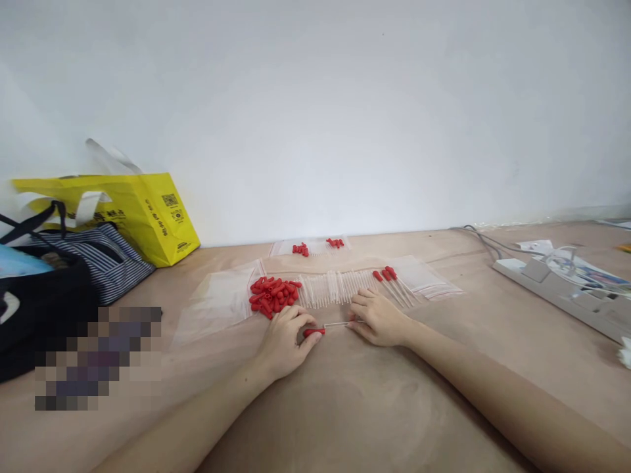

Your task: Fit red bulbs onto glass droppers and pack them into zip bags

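My left hand (290, 340) pinches a red rubber dropper bulb (314, 333) between thumb and fingers, its open end facing right. My right hand (377, 318) is closed on a thin clear dropper tube (336, 324), which points left towards the bulb. Tube end and bulb mouth lie very close; whether they touch I cannot tell. Just beyond my left hand lies a pile of red bulbs (273, 295). A row of clear tubes (325, 289) lies beyond both hands. At its right end are 3 tubes fitted with red bulbs (389, 273).
Clear plastic bags (217, 299) lie under and beside the row. Small red pieces (300, 249) rest on another bag near the wall. A yellow bag (175, 223), a striped pouch (116, 259) and a black bag (49, 315) stand left. A power strip (557, 295) with cables lies right.
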Demonstrator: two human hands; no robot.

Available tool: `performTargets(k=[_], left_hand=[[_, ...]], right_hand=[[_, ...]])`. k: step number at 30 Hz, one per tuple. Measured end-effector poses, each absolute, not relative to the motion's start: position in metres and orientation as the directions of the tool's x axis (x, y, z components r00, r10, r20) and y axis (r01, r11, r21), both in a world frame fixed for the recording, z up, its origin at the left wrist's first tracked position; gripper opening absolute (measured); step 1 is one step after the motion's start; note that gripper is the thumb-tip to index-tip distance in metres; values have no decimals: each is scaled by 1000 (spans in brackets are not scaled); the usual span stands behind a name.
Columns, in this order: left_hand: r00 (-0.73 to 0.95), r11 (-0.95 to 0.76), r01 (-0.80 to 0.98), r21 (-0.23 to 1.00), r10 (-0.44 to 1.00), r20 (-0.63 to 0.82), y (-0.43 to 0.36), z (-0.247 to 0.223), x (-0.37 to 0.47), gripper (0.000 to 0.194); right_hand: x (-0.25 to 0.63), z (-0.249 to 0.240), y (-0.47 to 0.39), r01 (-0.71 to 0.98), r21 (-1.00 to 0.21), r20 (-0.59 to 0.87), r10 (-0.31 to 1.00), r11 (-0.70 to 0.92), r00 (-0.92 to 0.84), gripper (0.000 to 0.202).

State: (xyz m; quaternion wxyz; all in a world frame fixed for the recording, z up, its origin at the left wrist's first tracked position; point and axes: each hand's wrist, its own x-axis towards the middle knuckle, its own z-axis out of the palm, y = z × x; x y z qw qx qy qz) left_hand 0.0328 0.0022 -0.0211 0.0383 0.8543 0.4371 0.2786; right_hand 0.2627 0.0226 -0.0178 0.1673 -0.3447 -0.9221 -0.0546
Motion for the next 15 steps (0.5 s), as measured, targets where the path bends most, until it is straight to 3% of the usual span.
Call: performTargets(k=[7,11,15], left_hand=[[481,-614,747,255,764,430,5,-24,32,17],[468,-602,749,278,776,422,8,-24,33,14],[455,-613,722,320,770,447,8,-22,34,13]], right_hand=[[253,-18,18,728,-198,317,746,656,-586,22],[245,-21,17,788,-182,276,799,589,-533,19],[244,-27,17,812,-121,339,793,570,-506,18]])
